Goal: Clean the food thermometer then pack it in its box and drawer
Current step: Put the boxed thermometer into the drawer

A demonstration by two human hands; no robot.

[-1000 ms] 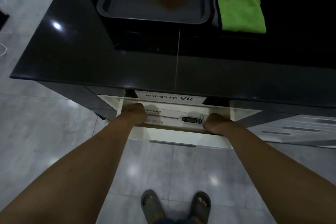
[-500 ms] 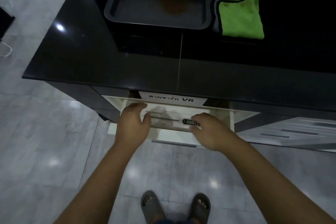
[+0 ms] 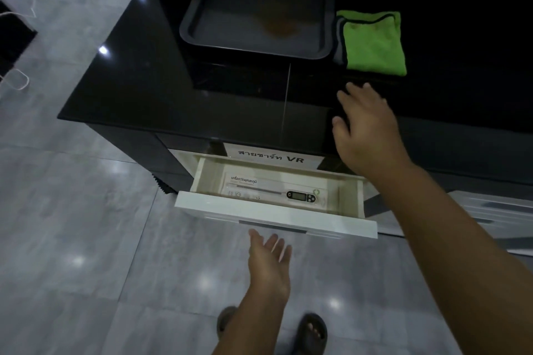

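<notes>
Both my hands are empty, fingers loose.
My left hand (image 3: 269,258) reaches forward low, palm turned up and inward, fingers straight and close together. My right hand (image 3: 366,127) stretches farther out on a nearly straight arm, palm down, fingers spread, slightly blurred, gripping nothing.

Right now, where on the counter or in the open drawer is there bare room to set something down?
The countertop is bare left of the tray and along its front edge, up to the right hand. In the drawer, only narrow strips flank the thermometer box. Crowded: the tray and green cloth sit side by side behind.
</notes>
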